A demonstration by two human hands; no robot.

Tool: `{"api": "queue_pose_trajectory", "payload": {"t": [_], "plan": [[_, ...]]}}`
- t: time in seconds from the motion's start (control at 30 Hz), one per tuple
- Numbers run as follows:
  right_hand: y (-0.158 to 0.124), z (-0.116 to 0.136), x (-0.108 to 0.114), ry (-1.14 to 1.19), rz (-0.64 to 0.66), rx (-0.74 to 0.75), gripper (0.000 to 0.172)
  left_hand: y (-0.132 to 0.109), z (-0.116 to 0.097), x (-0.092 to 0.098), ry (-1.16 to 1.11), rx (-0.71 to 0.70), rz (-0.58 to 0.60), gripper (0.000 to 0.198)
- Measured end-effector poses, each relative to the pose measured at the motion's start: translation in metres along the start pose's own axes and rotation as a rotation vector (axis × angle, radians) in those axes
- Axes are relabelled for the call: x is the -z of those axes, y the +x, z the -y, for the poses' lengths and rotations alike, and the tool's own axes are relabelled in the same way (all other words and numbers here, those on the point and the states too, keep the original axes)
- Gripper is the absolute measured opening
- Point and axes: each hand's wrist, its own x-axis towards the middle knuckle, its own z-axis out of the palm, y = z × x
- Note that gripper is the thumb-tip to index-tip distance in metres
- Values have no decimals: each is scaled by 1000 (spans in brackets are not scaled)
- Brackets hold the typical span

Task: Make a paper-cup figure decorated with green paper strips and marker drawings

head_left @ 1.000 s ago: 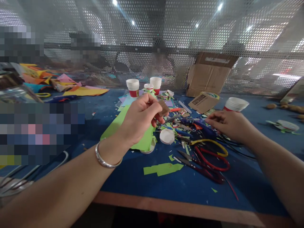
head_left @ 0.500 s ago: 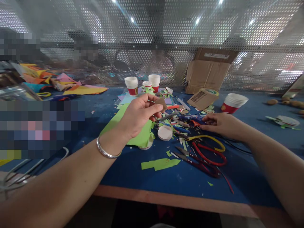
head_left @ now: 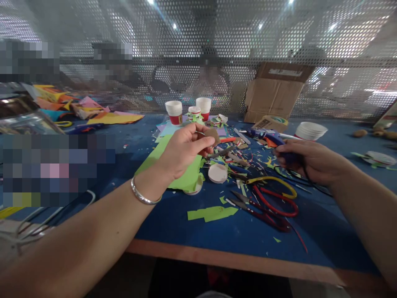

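My left hand (head_left: 182, 151) is raised over the blue table (head_left: 173, 223) and pinches a small brown cardboard piece (head_left: 212, 135) between thumb and fingers. My right hand (head_left: 305, 159) is closed round a blue glue gun (head_left: 268, 138) with an orange trigger, lifted off the table, its black cord trailing under the hand. Below the left hand lies a green paper sheet (head_left: 182, 174). Two white round discs (head_left: 217, 173) sit beside it.
Red-handled scissors (head_left: 273, 209) and yellow-handled scissors (head_left: 273, 184) lie among paper scraps. Paper cups (head_left: 174, 112) and a stack of cups (head_left: 310, 130) stand further back, with an open cardboard box (head_left: 276, 93) against the perforated screen. Coloured paper piles up at the far left.
My right hand has closed on the glue gun and lifted it up and to the right. My left hand has kept the brown piece in about the same place.
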Motion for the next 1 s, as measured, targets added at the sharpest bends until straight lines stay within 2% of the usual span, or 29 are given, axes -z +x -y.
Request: {"api": "queue_pose_trajectory", "payload": {"t": [0.1, 0.2, 0.47, 0.63, 0.83, 1.0], "plan": [[-3, 6, 0, 202, 57, -95, 26, 0, 3, 0, -24, 3, 27, 19], [-8, 10, -3, 366, 98, -112, 28, 0, 4, -1, -37, 13, 35, 20], [-16, 16, -10, 565, 120, -46, 26, 0, 6, -5, -60, 42, 74, 27], [-20, 21, -13, 672, 130, 27, 27, 0, 6, -6, -106, 42, 40, 28], [-29, 22, -19, 666, 166, 81, 13, -3, 3, -9, -155, 57, -40, 23], [-34, 21, -25, 436, 233, 82, 20, -4, 1, -12, -150, 75, -53, 20]]}}
